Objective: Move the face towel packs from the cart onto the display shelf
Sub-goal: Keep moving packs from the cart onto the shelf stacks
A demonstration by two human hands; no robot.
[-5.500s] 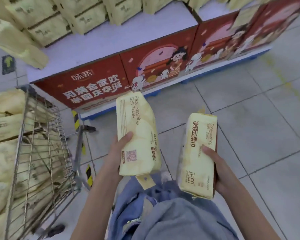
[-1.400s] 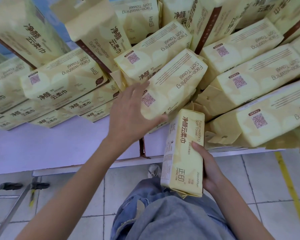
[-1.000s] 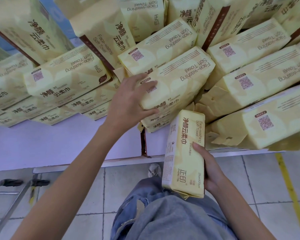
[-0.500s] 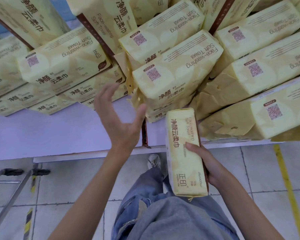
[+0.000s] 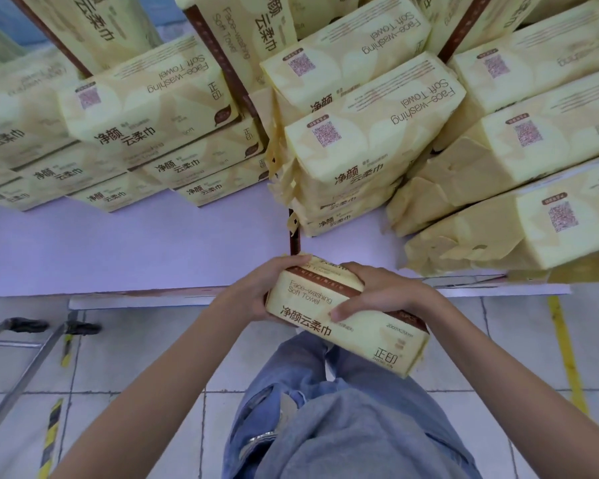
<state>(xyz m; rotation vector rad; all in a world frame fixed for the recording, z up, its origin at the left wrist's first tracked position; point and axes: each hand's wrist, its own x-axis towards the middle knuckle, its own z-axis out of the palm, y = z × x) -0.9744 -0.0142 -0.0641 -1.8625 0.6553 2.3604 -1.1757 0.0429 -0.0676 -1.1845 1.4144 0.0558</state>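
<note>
**Desk:** Hands first: what have they got?

**Operator:** On my feed both hold one pale yellow, brown-banded, plastic-wrapped face towel pack [image 5: 346,316]. The left hand [image 5: 256,295] has its fingers curled round the pack's end nearest the shelf. The right hand [image 5: 381,292] lies over the upper edge, fingers bent round it and thumb pressed on the printed face.

**Desk:** Where is that pack against the pale lilac, flat-topped display shelf [image 5: 135,247]?

**Operator:** At the shelf's front edge, tilted. Its far end sits over the shelf top in my view, and its near end hangs out past the edge, above the blue jeans [image 5: 343,409]. I cannot tell whether it touches the shelf.

**Desk:** What is on the shelf itself?

**Operator:** I see stacks of matching yellow packs [image 5: 357,140] across the back of the shelf, several layers deep, some leaning. The strip along the front edge is bare. Left of that edge, down on the grey floor tiles [image 5: 146,357], stands a grey metal cart frame [image 5: 21,368].
</note>
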